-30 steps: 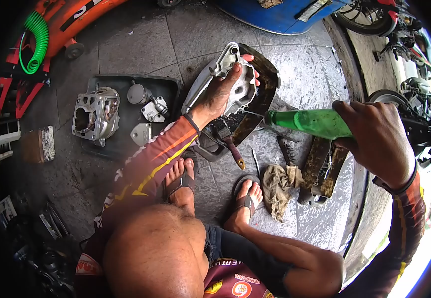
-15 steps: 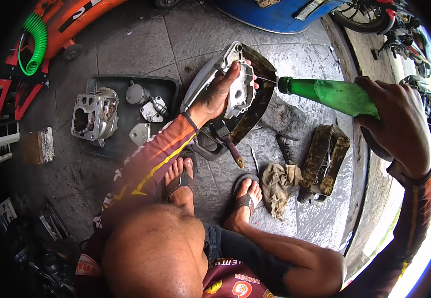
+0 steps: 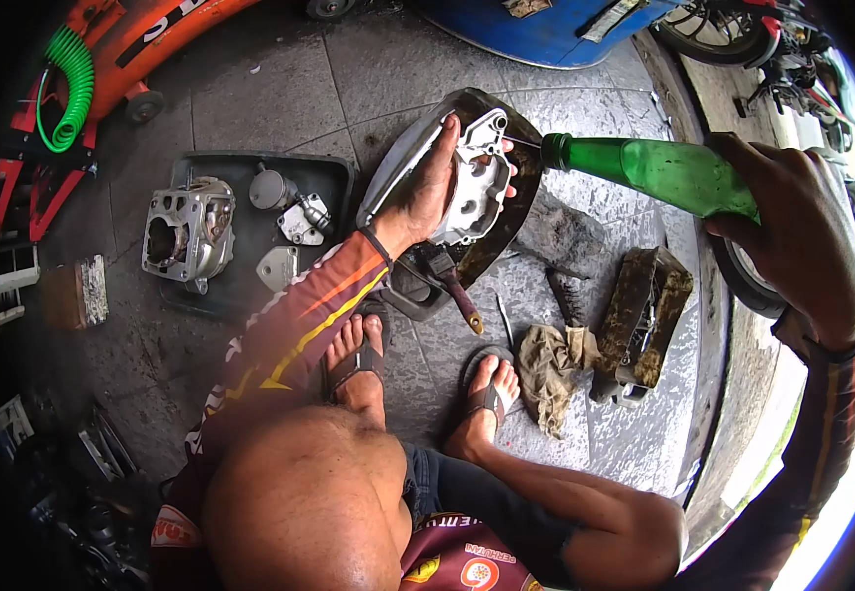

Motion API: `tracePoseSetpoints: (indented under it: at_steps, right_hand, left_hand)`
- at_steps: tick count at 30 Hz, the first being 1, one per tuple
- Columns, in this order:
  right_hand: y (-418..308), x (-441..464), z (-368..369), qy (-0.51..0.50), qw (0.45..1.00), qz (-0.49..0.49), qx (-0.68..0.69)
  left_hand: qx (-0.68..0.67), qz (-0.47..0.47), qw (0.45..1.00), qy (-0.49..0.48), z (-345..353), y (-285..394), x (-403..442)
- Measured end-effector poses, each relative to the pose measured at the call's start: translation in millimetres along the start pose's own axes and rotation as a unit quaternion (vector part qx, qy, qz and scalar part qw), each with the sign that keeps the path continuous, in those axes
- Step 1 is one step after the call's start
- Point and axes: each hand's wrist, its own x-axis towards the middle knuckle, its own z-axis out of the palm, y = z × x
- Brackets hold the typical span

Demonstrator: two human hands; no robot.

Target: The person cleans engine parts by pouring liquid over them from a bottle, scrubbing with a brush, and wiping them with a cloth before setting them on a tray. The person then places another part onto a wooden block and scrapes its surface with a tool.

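My left hand (image 3: pixel 419 202) is closed around a silver metal engine casting (image 3: pixel 471 197) with several holes, thumb along its near side and fingertips showing at the far edge. Beneath it sits a cut-open container (image 3: pixel 529 182) with an oily brown inside. In my right hand (image 3: pixel 806 231) a green glass bottle (image 3: pixel 659 175) lies nearly level, clear liquid inside, its mouth pointing left at the casting. A thin streak shows between mouth and casting. A brush (image 3: pixel 459 294) with a worn handle rests against the container's near edge.
Left stands a dark tray (image 3: pixel 344 182) with an engine cylinder block (image 3: pixel 189 231), a piston (image 3: pixel 270 187) and small metal parts. Right of my feet lie a rag (image 3: pixel 545 379) and a grimy box (image 3: pixel 656 305) of tools. An orange machine (image 3: pixel 142 44) and motorcycles (image 3: pixel 742 44) stand farther off.
My left hand has turned the casting and shifted it slightly down and left. The bottle has moved a little left and up, its mouth still facing the casting.
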Motion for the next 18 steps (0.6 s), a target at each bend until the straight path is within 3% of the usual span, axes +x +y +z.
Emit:
tracePoseSetpoints:
  at_steps: [4,10,18]
  right_hand:
    - [-4.5,2.4,-3.0,-0.051,0.999,0.010,0.000]
    - [-8.4,-1.7,-0.7,-0.022,1.000,-0.006,0.011]
    - [5.0,-3.0,-1.6,-0.018,1.000,-0.001,-0.010]
  left_hand:
    - [0.015,0.048,0.999,0.008,-0.9,-1.1,1.6]
    - [0.020,0.067,0.998,0.001,-3.4,0.9,-0.2]
    - [0.070,0.038,0.997,0.003,-11.9,-4.5,-0.6]
